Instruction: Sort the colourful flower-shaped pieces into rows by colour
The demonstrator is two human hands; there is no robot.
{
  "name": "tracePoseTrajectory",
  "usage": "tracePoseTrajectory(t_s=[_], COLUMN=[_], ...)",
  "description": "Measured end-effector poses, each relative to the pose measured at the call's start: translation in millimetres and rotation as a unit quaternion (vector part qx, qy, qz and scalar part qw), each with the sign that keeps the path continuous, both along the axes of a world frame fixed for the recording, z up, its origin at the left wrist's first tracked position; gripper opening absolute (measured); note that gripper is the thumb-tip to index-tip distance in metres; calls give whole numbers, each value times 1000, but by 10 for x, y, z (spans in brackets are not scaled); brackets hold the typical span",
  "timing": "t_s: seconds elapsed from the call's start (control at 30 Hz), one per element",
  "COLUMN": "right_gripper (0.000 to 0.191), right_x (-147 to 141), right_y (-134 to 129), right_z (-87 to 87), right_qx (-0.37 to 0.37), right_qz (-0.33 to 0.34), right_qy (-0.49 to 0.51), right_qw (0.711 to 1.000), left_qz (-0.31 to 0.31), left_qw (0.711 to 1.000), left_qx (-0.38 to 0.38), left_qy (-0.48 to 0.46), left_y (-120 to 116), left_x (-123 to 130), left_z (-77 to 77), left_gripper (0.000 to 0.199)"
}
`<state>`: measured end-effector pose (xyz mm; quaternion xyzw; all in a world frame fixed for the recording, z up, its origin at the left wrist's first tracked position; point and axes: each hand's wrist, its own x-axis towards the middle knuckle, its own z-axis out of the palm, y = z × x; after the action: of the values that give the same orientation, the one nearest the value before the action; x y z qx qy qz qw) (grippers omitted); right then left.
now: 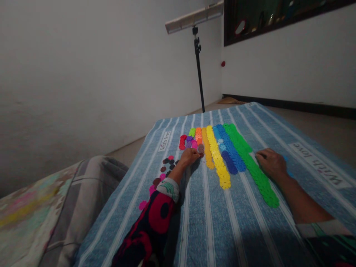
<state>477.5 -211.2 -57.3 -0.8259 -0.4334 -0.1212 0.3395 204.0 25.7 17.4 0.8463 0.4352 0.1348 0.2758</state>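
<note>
My left hand (190, 156) is closed in a pinch on a small brown disc (201, 155), at the near end of a short brown group. Beside it run rows of overlapping coloured discs: an orange-yellow row (208, 148), a yellow row (218, 157), a dark blue row (229, 162), a blue row (232, 148) and a long green row (256, 168). My right hand (271, 161) rests just right of the green row, fingers curled in; whether they hold anything is hidden. Blue discs (289, 173) show partly behind it.
Loose black, brown and pink discs (163, 169) lie left of my left forearm. A striped blue cloth (194, 230) covers the table. Left stands a draped grey surface (91, 185). Beyond the table is a black lamp stand (199, 66) near the white wall (97, 66).
</note>
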Motion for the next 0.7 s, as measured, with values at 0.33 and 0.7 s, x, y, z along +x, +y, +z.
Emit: tracePoseTrajectory(t_s=[0.33, 0.7], right_gripper=[33, 33], right_x=[-6, 18], right_y=[-7, -34], right_z=[32, -9], right_qx=[-2, -30], right_qz=[-6, -12], right_qy=[10, 35], right_qw=[1000, 999], left_qz=[42, 137], left_qw=[988, 982], left_qx=[81, 62], left_qy=[128, 117], left_y=[-110, 387], left_x=[51, -1181], left_z=[177, 455], left_gripper=[19, 14])
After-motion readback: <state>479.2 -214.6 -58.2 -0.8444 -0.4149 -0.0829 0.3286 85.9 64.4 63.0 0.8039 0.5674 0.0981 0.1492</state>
